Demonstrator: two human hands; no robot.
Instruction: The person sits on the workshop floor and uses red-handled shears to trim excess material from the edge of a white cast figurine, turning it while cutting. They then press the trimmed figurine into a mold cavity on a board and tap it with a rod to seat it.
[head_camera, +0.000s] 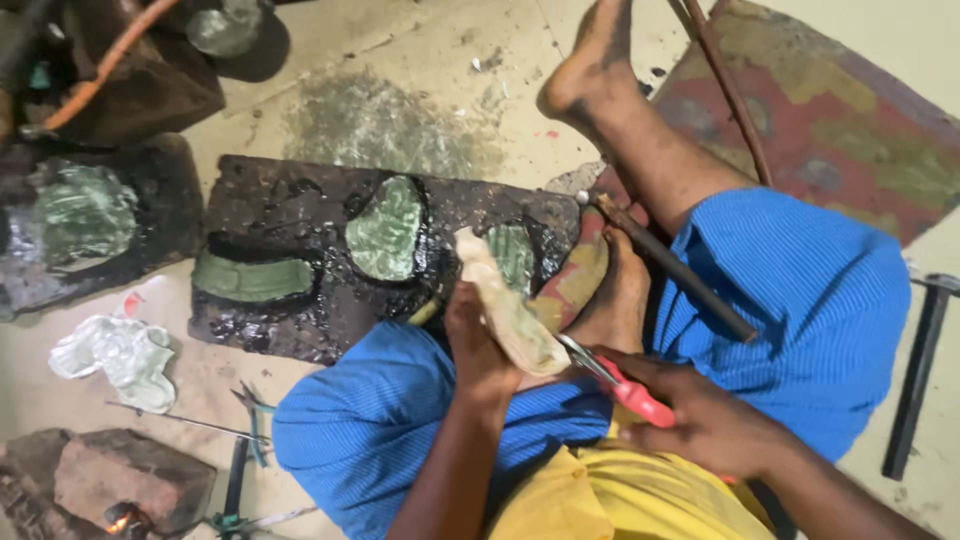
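Left hand (478, 345) holds pale sheet piece (505, 305); right hand (700, 420) grips red-handled pliers (615, 380).

— What's that pale sheet piece (505, 305) you're holding at frame centre?
— Thin, cream-greenish, embossed, tilted diagonally over your lap.
— And the pliers (615, 380)?
— Red-handled; their metal tip touches its lower-right end.
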